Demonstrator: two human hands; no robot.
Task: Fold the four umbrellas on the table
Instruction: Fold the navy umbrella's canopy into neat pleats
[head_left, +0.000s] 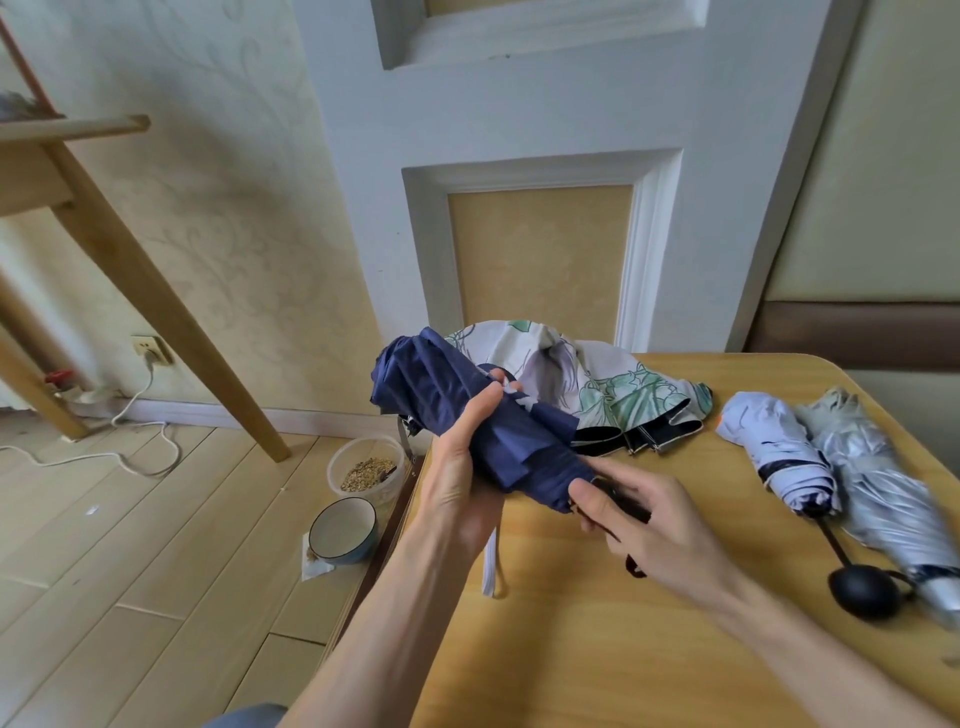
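Here, the navy umbrella (457, 395) is hiding its handle inside the right hand (654, 530), fingers curling round it. The left hand (457, 473) is wrapping its fingers round the canopy, mid-frame over the worktop (571, 649) edge. Four umbrellas are showing; the floral umbrella (618, 395), lilac umbrella (779, 457) and silver umbrella (878, 493) are lying right, the silver cut off.

Green leaves are printed on a white fabric umbrella (550, 358); a navy umbrella (441, 389), lilac umbrella (769, 441) and silver umbrella (878, 488) are seen.
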